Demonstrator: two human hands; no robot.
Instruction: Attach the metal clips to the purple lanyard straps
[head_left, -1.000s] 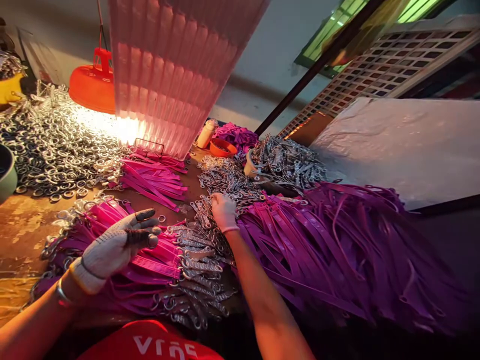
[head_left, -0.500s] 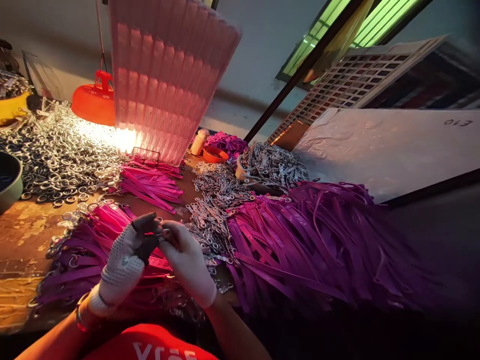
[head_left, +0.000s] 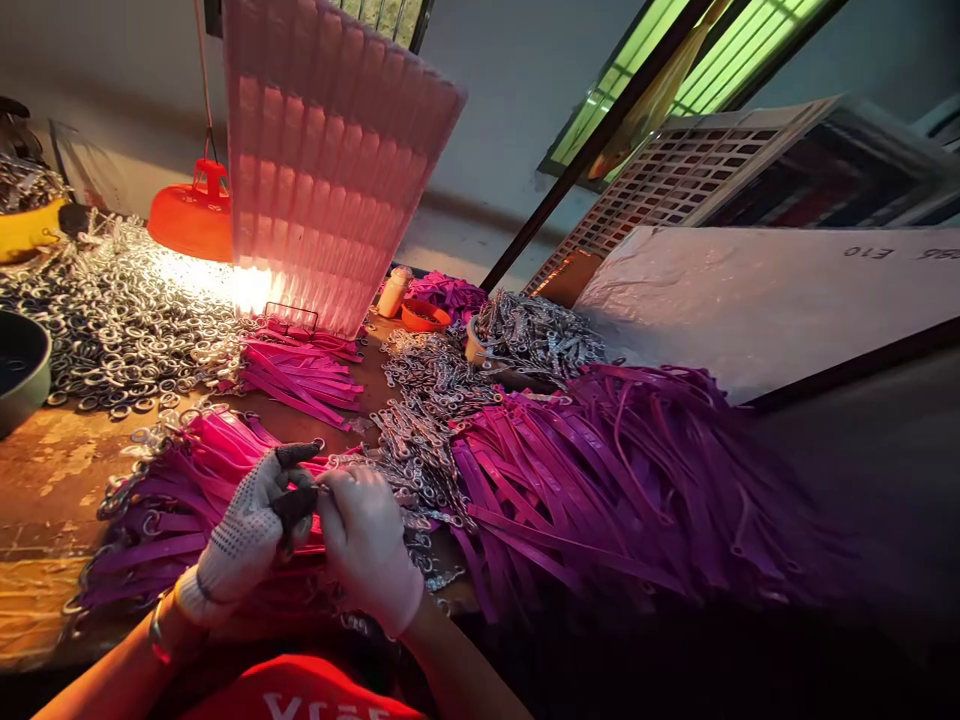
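Observation:
My left hand (head_left: 251, 520), in a dotted white glove with black fingertips, is closed in a pinch, with its forefinger stretched out. A small metal ring (head_left: 320, 444) shows beside that forefinger's tip. Meeting it at the fingertips, my right hand (head_left: 367, 540), in a plain white glove, pinches a small metal piece (head_left: 322, 488), mostly hidden by the fingers. Beneath and left of both hands lies a bundle of pink and purple straps (head_left: 161, 540) with metal rings at their ends. Silvery metal clasps (head_left: 416, 440) are heaped just beyond my right hand.
A lit orange lamp (head_left: 191, 220) hangs over a heap of metal rings (head_left: 127, 330), beside a ribbed translucent panel (head_left: 330, 170). More purple straps (head_left: 570, 490) spread to the right. A green bowl (head_left: 26, 375), an orange dish (head_left: 425, 316) and a tub of clasps (head_left: 540, 335) stand around.
My right hand has turned, its back now more toward me and its fingers curled over. My left forefinger has straightened away from the thumb. The view has shifted slightly.

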